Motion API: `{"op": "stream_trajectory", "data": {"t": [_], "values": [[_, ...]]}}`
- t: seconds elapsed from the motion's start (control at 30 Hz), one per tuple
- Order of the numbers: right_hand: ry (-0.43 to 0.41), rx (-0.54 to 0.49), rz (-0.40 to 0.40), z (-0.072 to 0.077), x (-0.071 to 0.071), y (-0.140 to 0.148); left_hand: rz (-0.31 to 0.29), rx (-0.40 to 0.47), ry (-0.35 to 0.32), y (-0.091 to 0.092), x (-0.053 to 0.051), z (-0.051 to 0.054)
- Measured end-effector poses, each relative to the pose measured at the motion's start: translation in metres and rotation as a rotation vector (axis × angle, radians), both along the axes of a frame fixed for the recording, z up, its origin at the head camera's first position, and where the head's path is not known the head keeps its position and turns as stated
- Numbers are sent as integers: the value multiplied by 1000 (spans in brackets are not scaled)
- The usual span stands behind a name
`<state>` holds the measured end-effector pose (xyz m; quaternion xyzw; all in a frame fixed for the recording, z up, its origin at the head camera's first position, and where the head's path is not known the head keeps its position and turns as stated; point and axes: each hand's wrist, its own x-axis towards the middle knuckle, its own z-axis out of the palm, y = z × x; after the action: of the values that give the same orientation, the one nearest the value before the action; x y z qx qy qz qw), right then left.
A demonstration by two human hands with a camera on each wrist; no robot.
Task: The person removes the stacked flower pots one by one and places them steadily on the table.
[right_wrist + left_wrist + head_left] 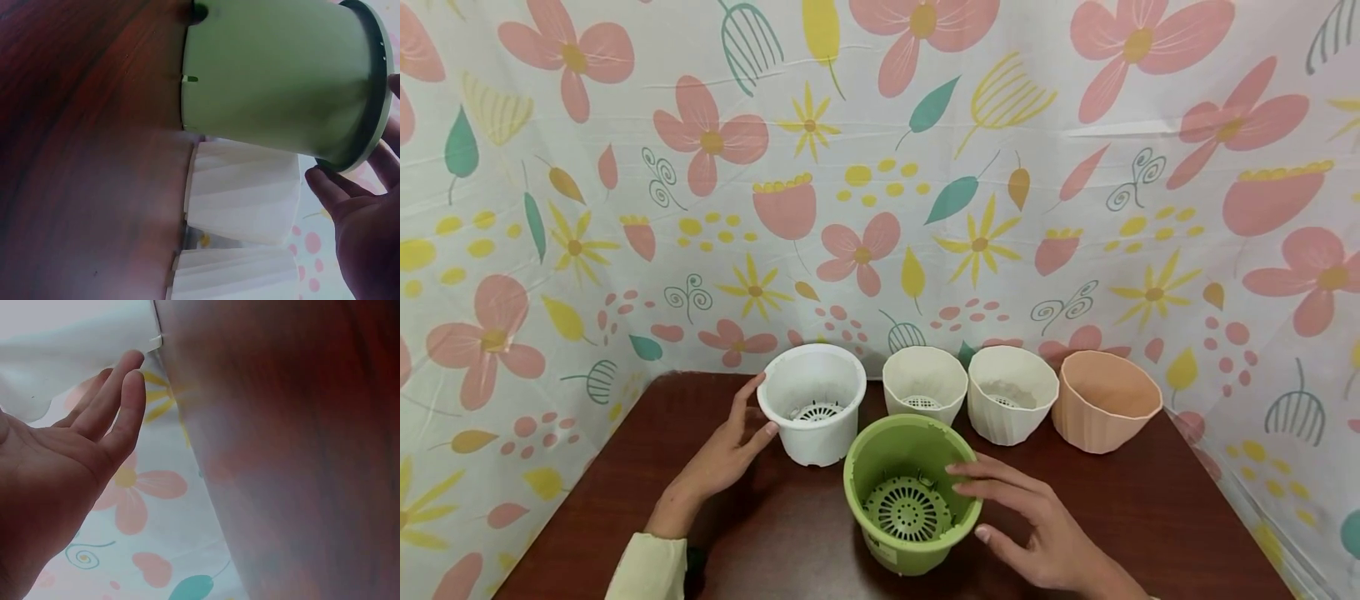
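Note:
A white plastic pot (816,442) with a slotted base stands upright on the table, left of the other pots. My left hand (722,454) is at its left side, with fingertips and thumb by the rim; fingers extend fairly straight in the left wrist view. Nearer to me stands a green plastic pot (910,542) with a slotted base. Over its right rim reach the fingers of my right hand (1037,521), while the thumb stays outside. The right wrist view has the green pot (281,75) side-on, with loosely extended fingers at its rim.
Behind the green pot stand two cream fluted pots (925,375) (1011,421) and a peach pot (1101,429), in a row to the right. The dark wooden table (790,533) meets a flower-patterned cloth (865,308) at the back and sides.

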<state>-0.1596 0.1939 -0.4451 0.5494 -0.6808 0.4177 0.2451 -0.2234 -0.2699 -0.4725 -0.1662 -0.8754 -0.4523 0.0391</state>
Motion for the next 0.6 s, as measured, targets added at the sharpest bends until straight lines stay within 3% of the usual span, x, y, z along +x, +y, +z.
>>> {"op": "stream_trajectory", "data": {"t": [0.27,0.6], "values": [[-5,2,-62,1,-5,6,-13,40,85,-4,-1,5],[-41,-40,-282,7,-11,28,67,4,88,-11,3,13]]}}
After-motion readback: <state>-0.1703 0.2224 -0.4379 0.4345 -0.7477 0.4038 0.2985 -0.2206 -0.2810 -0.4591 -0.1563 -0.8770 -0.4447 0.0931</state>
